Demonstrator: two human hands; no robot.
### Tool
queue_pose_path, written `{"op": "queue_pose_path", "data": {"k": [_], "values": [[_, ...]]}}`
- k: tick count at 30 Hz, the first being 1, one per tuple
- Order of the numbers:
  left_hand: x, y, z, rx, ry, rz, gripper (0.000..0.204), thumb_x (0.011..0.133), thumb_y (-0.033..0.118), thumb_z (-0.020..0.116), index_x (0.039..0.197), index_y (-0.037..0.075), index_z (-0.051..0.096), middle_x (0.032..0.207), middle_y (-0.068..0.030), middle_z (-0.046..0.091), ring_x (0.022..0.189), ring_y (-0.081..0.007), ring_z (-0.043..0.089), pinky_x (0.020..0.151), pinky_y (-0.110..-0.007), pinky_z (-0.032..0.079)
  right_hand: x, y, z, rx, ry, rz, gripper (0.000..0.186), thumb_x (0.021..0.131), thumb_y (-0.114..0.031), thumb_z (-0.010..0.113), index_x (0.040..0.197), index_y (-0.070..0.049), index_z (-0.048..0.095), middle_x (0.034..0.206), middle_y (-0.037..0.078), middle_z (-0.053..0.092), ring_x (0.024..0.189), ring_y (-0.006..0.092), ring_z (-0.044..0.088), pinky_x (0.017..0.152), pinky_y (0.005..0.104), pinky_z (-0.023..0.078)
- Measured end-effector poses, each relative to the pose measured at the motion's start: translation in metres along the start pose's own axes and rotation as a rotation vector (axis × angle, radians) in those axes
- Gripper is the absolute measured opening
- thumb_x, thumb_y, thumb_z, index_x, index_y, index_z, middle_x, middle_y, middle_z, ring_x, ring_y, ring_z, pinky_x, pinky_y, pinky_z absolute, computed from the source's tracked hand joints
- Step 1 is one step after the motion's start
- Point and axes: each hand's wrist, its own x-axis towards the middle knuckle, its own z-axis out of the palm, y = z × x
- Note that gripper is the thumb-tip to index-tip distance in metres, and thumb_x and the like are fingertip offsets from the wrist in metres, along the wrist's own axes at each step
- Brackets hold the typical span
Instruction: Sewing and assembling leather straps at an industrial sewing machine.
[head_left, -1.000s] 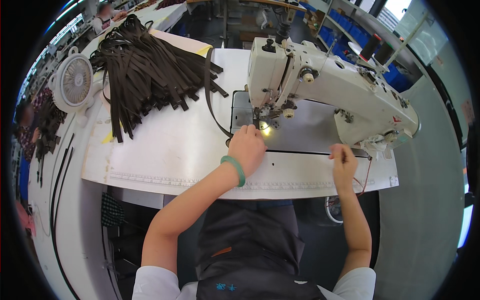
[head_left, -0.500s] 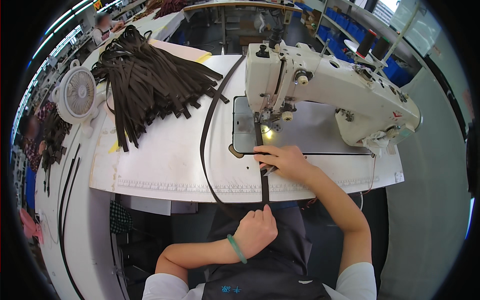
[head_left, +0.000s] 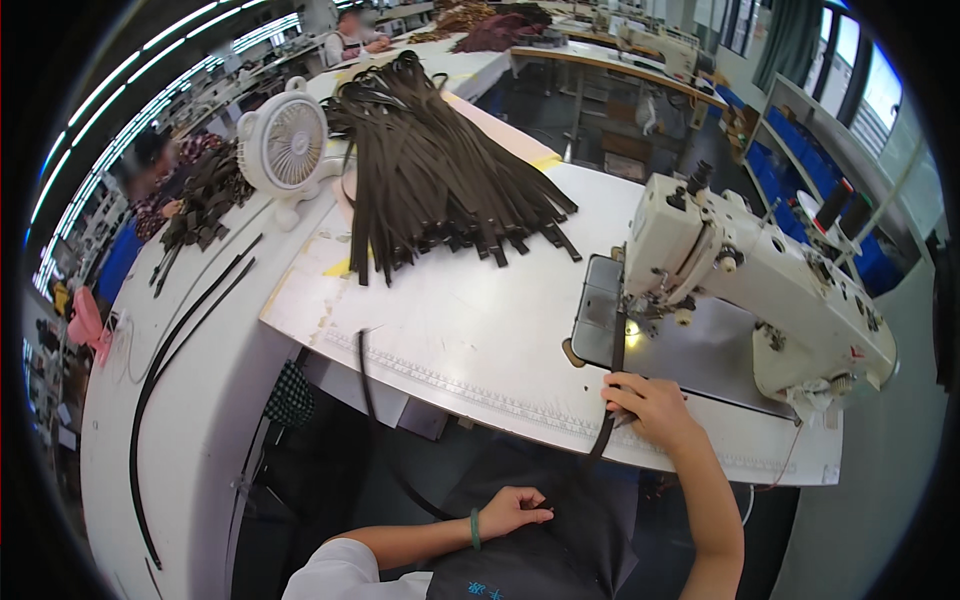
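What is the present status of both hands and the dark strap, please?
Right hand on dark strap, near side of sewing machine. Left hand over apron, hold unclear. Strap bundle lies left of machine, apart from it.

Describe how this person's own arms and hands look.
The left hand and right hand are both ungloved. A rounded green bangle circles the left wrist; the right wrist is bare. A short white sleeve shows on the left arm; none shows on the right.
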Motion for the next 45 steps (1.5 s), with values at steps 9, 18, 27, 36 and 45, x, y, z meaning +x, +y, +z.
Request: {"op": "queue_pose_path", "data": {"k": [9, 18, 27, 36, 45], "values": [[0.0, 0.063, -0.01, 0.76, 0.043, 0.707, 0.02, 0.072, 0.015, 0.069, 0.082, 0.002, 0.06, 0.071, -0.0087, 0.056, 0.064, -0.0245, 0.055, 0.056, -0.031, 0.046, 0.004, -0.006, -0.004, -0.018, 0.004, -0.048, 0.025, 0.061, -0.007, 0.07, 0.084, -0.013, 0.061, 0.096, -0.001, 0.06, 0.064, 0.019, 0.059, 0.055, 0.0303, 0.047], [0.0, 0.155, -0.041, 1.116, 0.145, 1.07, 0.023, 0.069, 0.005, 0.068, 0.091, 0.002, 0.063, 0.076, -0.0056, 0.058, 0.063, -0.02, 0.056, 0.054, -0.029, 0.046, 0.007, -0.004, -0.006, -0.017, 0.021, -0.051, 0.03, 0.057, -0.003, 0.068, 0.085, -0.013, 0.06, 0.095, 0.001, 0.06, 0.064, 0.0188, 0.059, 0.056, 0.0295, 0.046], [0.055, 0.254, -0.226, 1.705, 0.842, 0.916, 0.019, 0.063, -0.002, 0.058, 0.08, 0.005, 0.064, 0.095, -0.0054, 0.058, 0.088, -0.0244, 0.052, 0.073, -0.033, 0.047, 0.009, -0.005, -0.002, 0.013, 0.027, -0.038, 0.029, 0.057, -0.001, 0.067, 0.084, -0.011, 0.061, 0.095, 0.0, 0.06, 0.061, 0.019, 0.059, 0.054, 0.0295, 0.047], [-0.016, 0.323, -0.276, 0.332, 1.401, 1.314, 0.017, 0.081, 0.007, 0.062, 0.093, -0.005, 0.063, 0.085, -0.0091, 0.065, 0.078, -0.0108, 0.059, 0.072, -0.022, 0.047, 0.006, -0.009, -0.007, 0.031, 0.012, 0.014, 0.027, 0.061, 0.0, 0.068, 0.085, -0.01, 0.062, 0.093, 0.001, 0.061, 0.065, 0.0199, 0.061, 0.056, 0.0299, 0.048], [-0.059, 0.265, -0.166, 1.251, 1.418, 1.384, 0.013, 0.072, -0.004, 0.063, 0.086, -0.003, 0.062, 0.077, -0.0153, 0.064, 0.072, -0.0207, 0.061, 0.064, -0.026, 0.048, 0.007, -0.005, -0.004, -0.02, 0.004, -0.001, 0.03, 0.058, -0.001, 0.067, 0.086, -0.012, 0.061, 0.096, 0.0, 0.06, 0.065, 0.0194, 0.06, 0.057, 0.0298, 0.048]]}}
